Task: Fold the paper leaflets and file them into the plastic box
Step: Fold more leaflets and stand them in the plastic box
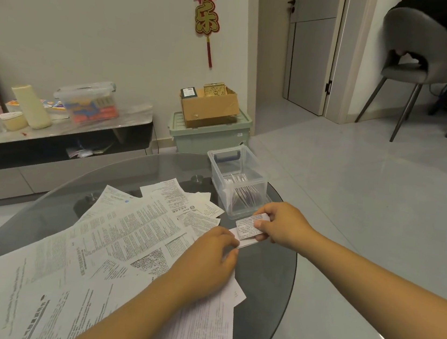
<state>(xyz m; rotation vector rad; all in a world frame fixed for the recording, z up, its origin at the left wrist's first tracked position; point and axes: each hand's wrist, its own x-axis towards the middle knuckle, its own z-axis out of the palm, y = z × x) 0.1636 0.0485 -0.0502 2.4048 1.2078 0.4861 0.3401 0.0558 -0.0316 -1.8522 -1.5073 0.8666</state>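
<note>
Pinching one folded leaflet [249,228], right hand [283,224] and left hand [205,260] grasp it.

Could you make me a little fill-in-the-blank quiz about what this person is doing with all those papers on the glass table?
1. Both hands hold a small folded leaflet, the right hand pinching it just in front of the clear plastic ____.
2. The plastic box already holds several folded leaflets and has no ____ on it.
3. The unfolded leaflets lie spread under the ____ hand and forearm.
4. The table top is round and made of dark ____.

Missing words: box; lid; left; glass
</note>
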